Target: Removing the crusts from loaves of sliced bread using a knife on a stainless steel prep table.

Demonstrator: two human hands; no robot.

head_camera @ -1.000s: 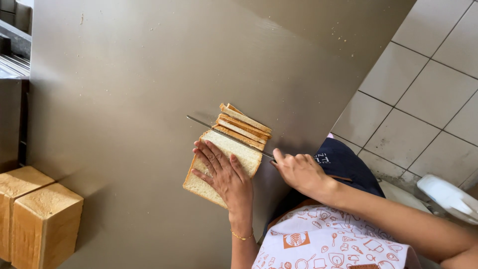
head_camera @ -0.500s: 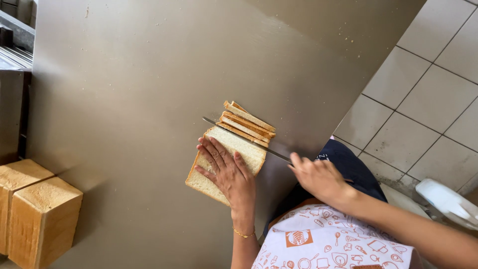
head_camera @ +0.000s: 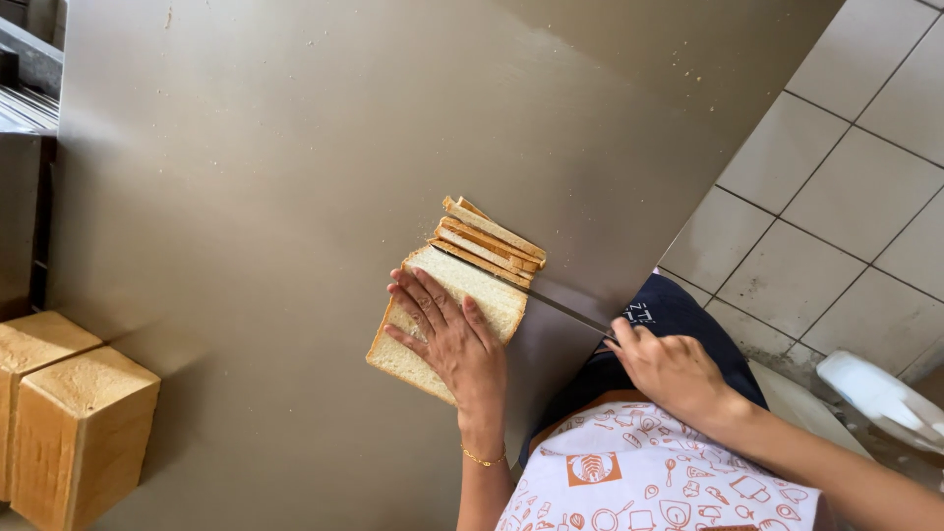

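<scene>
Fingers: left hand (head_camera: pixel 447 339) flat on loaf (head_camera: pixel 447 320) | right hand (head_camera: pixel 669 369) grips knife (head_camera: pixel 560 305), blade pointing upper-left

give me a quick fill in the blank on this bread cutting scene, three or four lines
1. The left hand lies flat on a stack of ____ slices.
2. The right hand grips the handle of a long ____.
3. The cut crust strips lie on the far side of the ____.
4. Two whole loaves stand at the table's ____ edge in the picture.

Missing words: bread; knife; blade; left
</scene>
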